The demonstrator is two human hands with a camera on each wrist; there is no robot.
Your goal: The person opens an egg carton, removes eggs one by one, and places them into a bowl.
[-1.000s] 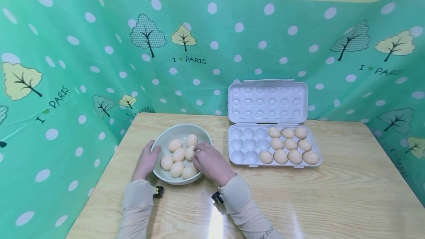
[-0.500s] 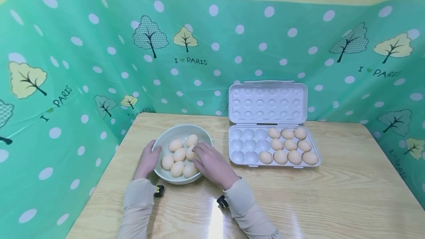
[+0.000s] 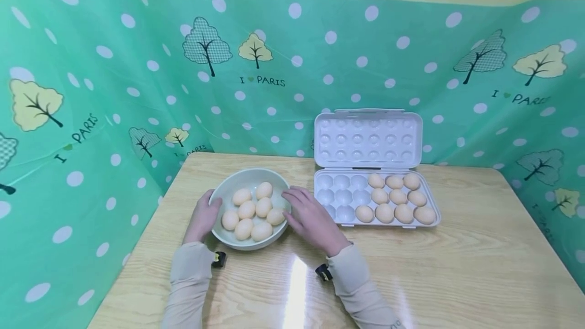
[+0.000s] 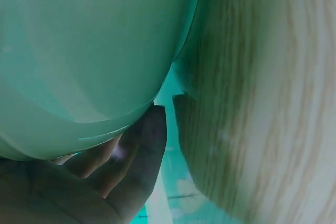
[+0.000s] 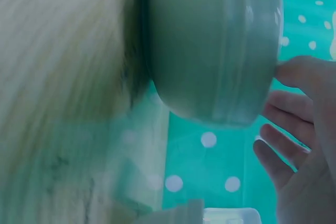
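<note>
Left hand (image 3: 200, 219) grips a round, smooth, pale-green bowl (image 3: 251, 245); right hand (image 3: 316, 220), fingers loosely spread and empty, at its rim; beige oval eggs (image 3: 247, 209) between both.

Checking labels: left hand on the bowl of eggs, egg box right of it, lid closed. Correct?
Not closed: the head view shows the lid open, raised at the back. Rest holds: left hand on the bowl of eggs, egg box right of it.

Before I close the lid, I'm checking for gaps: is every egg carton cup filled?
No, several cups at the left of the egg carton are bare.
</note>
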